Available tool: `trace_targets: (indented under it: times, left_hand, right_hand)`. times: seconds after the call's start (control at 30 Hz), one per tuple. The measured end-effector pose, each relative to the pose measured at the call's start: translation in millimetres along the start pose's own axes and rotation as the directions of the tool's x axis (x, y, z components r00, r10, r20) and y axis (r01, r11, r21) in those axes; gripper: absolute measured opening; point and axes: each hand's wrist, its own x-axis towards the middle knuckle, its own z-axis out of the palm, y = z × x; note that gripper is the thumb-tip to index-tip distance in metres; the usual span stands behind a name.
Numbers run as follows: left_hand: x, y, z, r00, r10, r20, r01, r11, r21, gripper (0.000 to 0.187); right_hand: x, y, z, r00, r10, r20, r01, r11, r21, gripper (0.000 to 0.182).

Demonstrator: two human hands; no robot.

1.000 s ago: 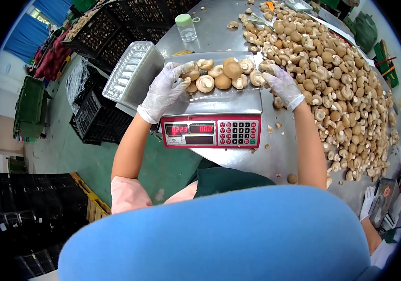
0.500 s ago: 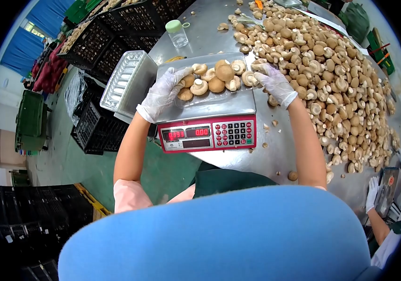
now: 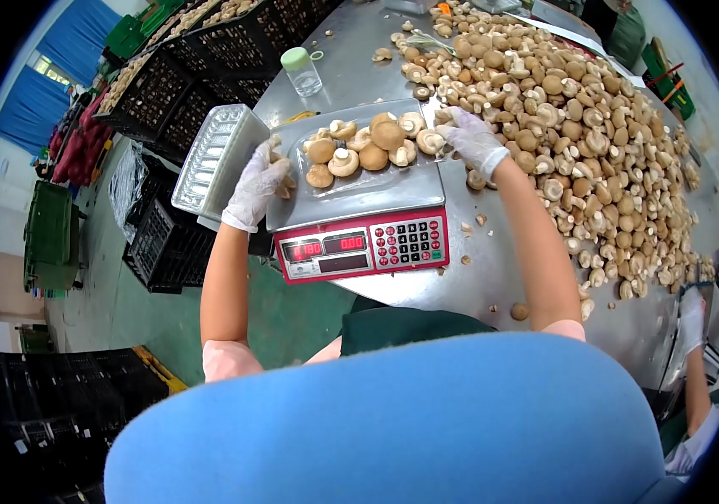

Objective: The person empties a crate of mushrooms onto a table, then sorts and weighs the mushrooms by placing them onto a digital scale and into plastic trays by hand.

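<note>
A clear plastic tray (image 3: pixel 338 186) of brown-capped shiitake mushrooms (image 3: pixel 373 156) rests on the metal pan of a red digital scale (image 3: pixel 362 248). The scale's red display is lit. My left hand (image 3: pixel 256 186), in a translucent glove, is beside the pan's left edge, apart from the tray. Its fingers are bent but separated, with no mushroom visible in them. At the tray's right end, my gloved right hand (image 3: pixel 475 143) has its fingertips closed on a pale shiitake mushroom (image 3: pixel 429 142).
A large mushroom pile (image 3: pixel 595 143) covers the table's right side. Stacked clear trays (image 3: pixel 218 160) stand left of the scale. Behind it is a green-lidded bottle (image 3: pixel 301 72). Black crates (image 3: pixel 225 50) line the far left. A co-worker's gloved hand (image 3: pixel 692 319) shows at lower right.
My left hand has let go of the tray's left end and drawn back left, uncovering mushrooms there. My right hand stays at the right end. The display reading has changed. The view has shifted slightly.
</note>
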Motion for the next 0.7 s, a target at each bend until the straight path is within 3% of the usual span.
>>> trace_targets:
  times: [0.07,0.17,0.23,0.3,0.37,0.43,0.5,0.57,0.6,0.63,0.67,0.7]
  left_hand:
    - [4,-5,2,0.982,-0.105,0.158,0.137,0.969,-0.207,0.067]
    - [5,-9,9,0.982,-0.084,0.171,0.115,0.977,-0.18,0.067]
    - [2,-2,16,0.984,-0.068,0.166,0.098,0.978,-0.182,0.066]
    - [-2,5,28,0.988,-0.046,0.148,0.074,0.979,-0.189,0.064]
    - [-9,9,37,0.986,-0.049,0.16,0.065,0.994,-0.092,0.062]
    - [-27,32,65,0.984,-0.017,0.175,0.056,0.973,-0.224,0.064]
    - [-32,30,95,0.985,0.063,0.16,-0.019,0.965,-0.263,0.068]
    - [-17,13,114,0.942,0.061,0.33,0.0,0.984,-0.181,0.075]
    - [-7,1,131,0.905,0.128,0.405,-0.023,0.967,-0.255,0.078]
    - [1,-4,150,0.869,0.189,0.457,-0.033,0.944,-0.327,0.081]
    - [-23,31,180,0.879,0.102,0.466,0.014,0.971,-0.239,0.085]
    - [-32,36,213,0.867,0.152,0.474,0.043,0.926,-0.376,0.085]
  right_hand:
    - [-7,-28,-5,0.985,0.13,0.115,-0.152,0.966,0.208,0.046]
    - [3,-18,2,0.975,0.177,0.137,-0.211,0.931,0.298,0.036]
    - [-10,-22,-6,0.989,0.112,0.095,-0.133,0.957,0.259,0.019]
    - [-26,-24,-19,0.986,0.112,0.124,-0.145,0.944,0.298,0.015]
    - [-44,-10,-26,0.999,0.048,0.006,-0.047,0.939,0.341,0.017]
    - [-57,10,-48,0.978,-0.197,-0.061,0.196,0.98,-0.022,0.023]
    - [-88,31,-68,0.986,0.061,-0.156,-0.086,0.983,-0.159,0.028]
    - [-138,46,-98,0.969,-0.067,-0.236,0.059,0.997,-0.042,0.031]
    - [-163,54,-114,0.979,0.119,-0.164,-0.093,0.983,0.161,0.037]
    - [-189,63,-132,0.964,0.16,-0.213,-0.128,0.979,0.158,0.037]
    - [-216,73,-149,0.953,0.181,-0.245,-0.179,0.983,0.03,0.036]
    - [-243,81,-164,0.943,0.199,-0.266,-0.232,0.968,-0.099,0.037]
